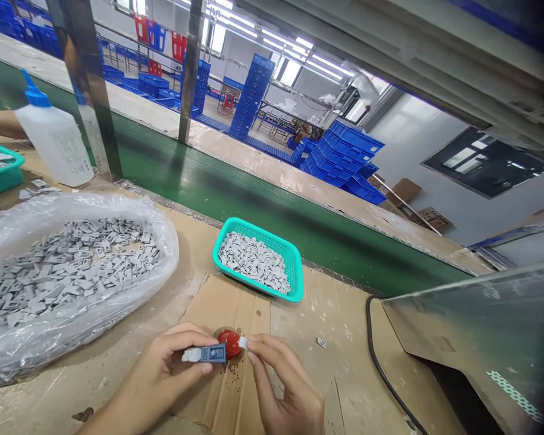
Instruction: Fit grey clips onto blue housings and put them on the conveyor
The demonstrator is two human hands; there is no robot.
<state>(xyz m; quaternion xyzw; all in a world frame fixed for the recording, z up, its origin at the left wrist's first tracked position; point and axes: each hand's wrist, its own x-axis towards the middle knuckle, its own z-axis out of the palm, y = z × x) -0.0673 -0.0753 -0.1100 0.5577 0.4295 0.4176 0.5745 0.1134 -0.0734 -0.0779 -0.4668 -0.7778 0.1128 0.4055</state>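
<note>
**Head view: both hands closed on a small blue-and-white part**

Right up close, left hand (163, 374) clenched around a blue-and-white plastic part (204, 354), thumb on top. Right hand (290, 386) pinching a small white piece (242, 342) at the part's blue end, fingertips tight, any join hidden. Just behind, a glossy red lump (229, 342) on a cardboard sheet (238, 308), dark specks nearby. Off to the right, one loose grey piece (321, 342).

Farther out, a teal plastic basket (295, 272) heaped with grey pieces (254, 263); on the left, a much bigger heap of grey pieces (72, 266) in a clear plastic bag (79, 208). Only one part in hand, plenty lying untouched. Beyond, a white squeeze bottle (57, 142) by another person's forearm (0, 124), then a green conveyor belt (344, 254) and stacked blue crates (344, 151).
</note>
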